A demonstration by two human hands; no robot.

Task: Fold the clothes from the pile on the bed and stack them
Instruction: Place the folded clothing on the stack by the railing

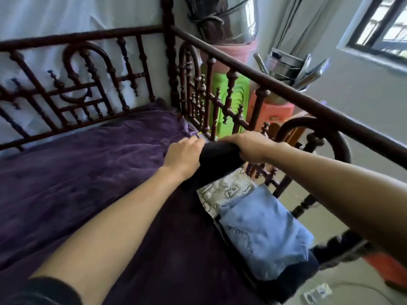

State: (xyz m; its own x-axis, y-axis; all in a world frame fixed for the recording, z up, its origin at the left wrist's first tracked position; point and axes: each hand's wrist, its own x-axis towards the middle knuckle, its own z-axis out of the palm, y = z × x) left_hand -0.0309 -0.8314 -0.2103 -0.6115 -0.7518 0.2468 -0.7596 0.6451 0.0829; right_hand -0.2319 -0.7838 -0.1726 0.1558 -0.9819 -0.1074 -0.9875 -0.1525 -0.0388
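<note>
Two hands on one black garment point(218, 160) here, folded up into a thick bundle and held just above the bed right beside the side rail point(286, 89). Left hand point(182, 157) has its fingers curled round the end farther from the rail, and right hand point(250, 148) is wrapped over the end nearest it, knuckles up. Containers are all on the far side of the rail: a steel pot point(282, 69) with metal utensils point(312, 73) sticking out, sitting on an orange stool point(277, 113), and a pink tub point(229, 53) with a big shiny bowl point(242, 18) on top of it. Can't tell what's inside the bowl, just something dark. On the bed side, hugging the rail, there's a row of folded stuff: a grey printed piece point(226, 191) partly under the black bundle, then light blue denim point(264, 232) overlapping it, then a dark navy piece point(293, 280) at the near end. Away from the rail it's all rumpled purple blanket point(88, 172), loads of room on that side, while the rail itself boxes the clothes in tight. The bundle's long axis runs hand to hand, crosswise to the rail, with its right end pointing at the spindles.
</note>
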